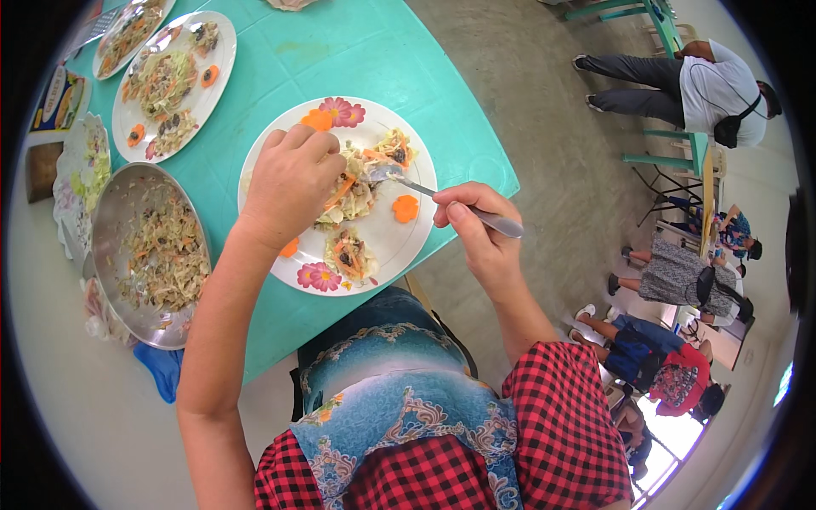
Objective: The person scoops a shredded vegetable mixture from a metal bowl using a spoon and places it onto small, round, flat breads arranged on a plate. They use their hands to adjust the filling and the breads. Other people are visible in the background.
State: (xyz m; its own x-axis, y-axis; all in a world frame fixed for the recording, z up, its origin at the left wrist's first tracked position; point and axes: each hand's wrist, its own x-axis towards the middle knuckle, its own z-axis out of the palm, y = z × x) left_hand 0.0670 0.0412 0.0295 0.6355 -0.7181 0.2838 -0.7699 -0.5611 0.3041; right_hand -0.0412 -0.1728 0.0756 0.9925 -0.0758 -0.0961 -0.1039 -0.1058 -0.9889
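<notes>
A white plate (414,240) with pink flower prints lies before me on the green table. Shredded vegetable salad (355,197) is heaped in its middle, with smaller mounds at the upper right and lower edge. Flower-shaped carrot slices, one of them an orange carrot flower (405,208), sit around the heap. My right hand (483,238) grips a metal spoon (425,189) by its handle; the spoon's tip touches the salad. My left hand (293,180) is bent over the heap's left side, fingers curled together and fingertips in the salad. What they pinch is hidden.
A metal pan (161,255) of mixed salad stands at the left. Behind it are another dressed plate (208,89), a further plate (127,53) and a scalloped dish (72,183) with greens. The green table (365,51) ends to my right. Several people stand or sit beyond.
</notes>
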